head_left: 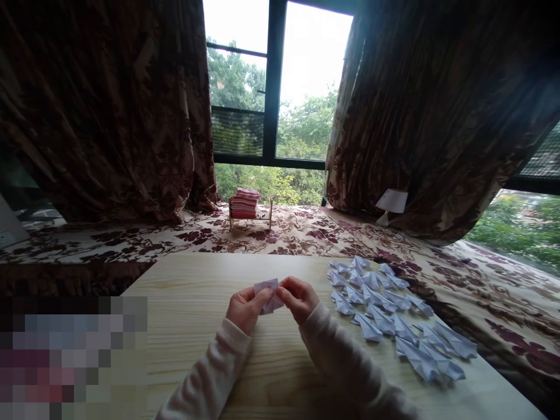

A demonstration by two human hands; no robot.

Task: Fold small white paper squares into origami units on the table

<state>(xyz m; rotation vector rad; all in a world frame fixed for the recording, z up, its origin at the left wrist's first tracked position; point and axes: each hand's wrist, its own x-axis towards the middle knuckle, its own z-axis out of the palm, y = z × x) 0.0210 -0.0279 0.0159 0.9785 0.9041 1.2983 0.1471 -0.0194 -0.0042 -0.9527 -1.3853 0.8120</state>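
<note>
Both hands meet over the middle of a pale wooden table. My left hand and my right hand pinch a small piece of white folded paper between their fingertips, just above the tabletop. To the right of my right hand lie several finished white folded paper shapes, spread in rows toward the table's right edge. Light long sleeves cover both forearms.
A floral-covered window seat runs behind the table, with a small wooden rack holding red-and-white striped cloth and a small white lamp. Dark patterned curtains flank the window. A blurred patch covers the lower left.
</note>
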